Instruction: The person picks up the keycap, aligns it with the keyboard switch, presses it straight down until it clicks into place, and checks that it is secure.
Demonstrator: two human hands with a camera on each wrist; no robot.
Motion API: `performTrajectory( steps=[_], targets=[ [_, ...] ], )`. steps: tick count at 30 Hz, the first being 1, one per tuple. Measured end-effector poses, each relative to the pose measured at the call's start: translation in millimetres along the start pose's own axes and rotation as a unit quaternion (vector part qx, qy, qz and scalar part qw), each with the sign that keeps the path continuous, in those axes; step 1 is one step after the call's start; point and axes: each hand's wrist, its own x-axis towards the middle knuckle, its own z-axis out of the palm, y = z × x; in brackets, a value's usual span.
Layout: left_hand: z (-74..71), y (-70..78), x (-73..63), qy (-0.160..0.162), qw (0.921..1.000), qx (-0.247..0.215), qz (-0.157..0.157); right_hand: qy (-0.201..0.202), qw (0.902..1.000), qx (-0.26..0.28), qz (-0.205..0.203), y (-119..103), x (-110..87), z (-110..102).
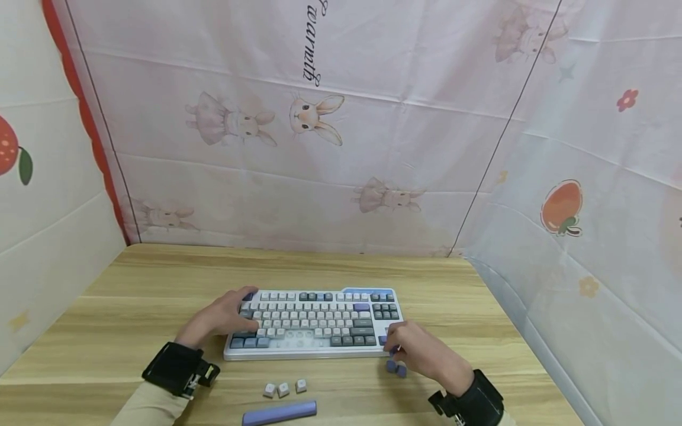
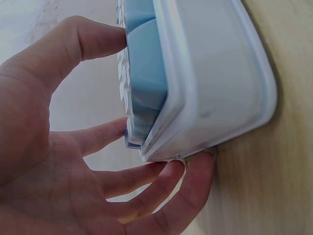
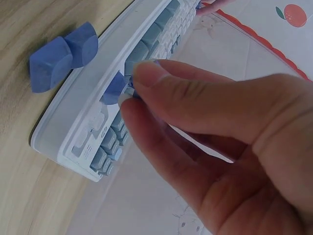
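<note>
A white keyboard point(image 1: 277, 355) with white, grey, blue and purple keycaps lies on the table. Its bottom row has a bare gap, and the arrow-key area shows uncapped switches point(image 3: 98, 120). My left hand point(image 1: 226, 313) grips the left end, thumb on the keys and fingers against the far side. Over the lower right corner, my right hand point(image 1: 423, 353) pinches a small purple-blue keycap point(image 3: 131, 84) between thumb and index finger, mostly hidden by them. Close by, another purple keycap point(image 3: 114, 88) sits on the keyboard. Two loose purple keycaps point(image 1: 396, 368) lie together below that hand.
Three loose white keycaps point(image 1: 283, 389) lie on the wooden table point(image 1: 341, 390) in front of the keyboard. Nearer still is a long purple spacebar keycap point(image 1: 279, 412). Printed fabric walls point(image 1: 319, 219) enclose the table at the back and both sides.
</note>
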Motion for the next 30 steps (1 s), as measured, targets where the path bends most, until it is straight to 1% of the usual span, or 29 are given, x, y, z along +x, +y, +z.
performTrajectory(
  steps=[6, 12, 25, 30],
  targets=[
    [-0.1, -0.2, -1.1, 0.001, 1.0, 0.002, 0.004, -0.001, 0.9998, 0.016, 0.012, 0.8, 0.1, -0.4],
    [-0.1, -0.2, -1.0, 0.001, 1.0, 0.0, 0.003, 0.008, 0.9993, 0.023, 0.028, 1.8, 0.0, -0.7],
    [0.3, -0.4, -1.2, 0.003, 1.0, 0.001, 0.005, 0.031, 0.9994, 0.0, 0.015, 5.1, 2.3, -0.7],
    [0.2, 0.0, -1.1, 0.003, 1.0, 0.002, 0.002, 0.036, 0.9992, 0.003, 0.019, 6.9, 3.2, -0.7]
  ],
)
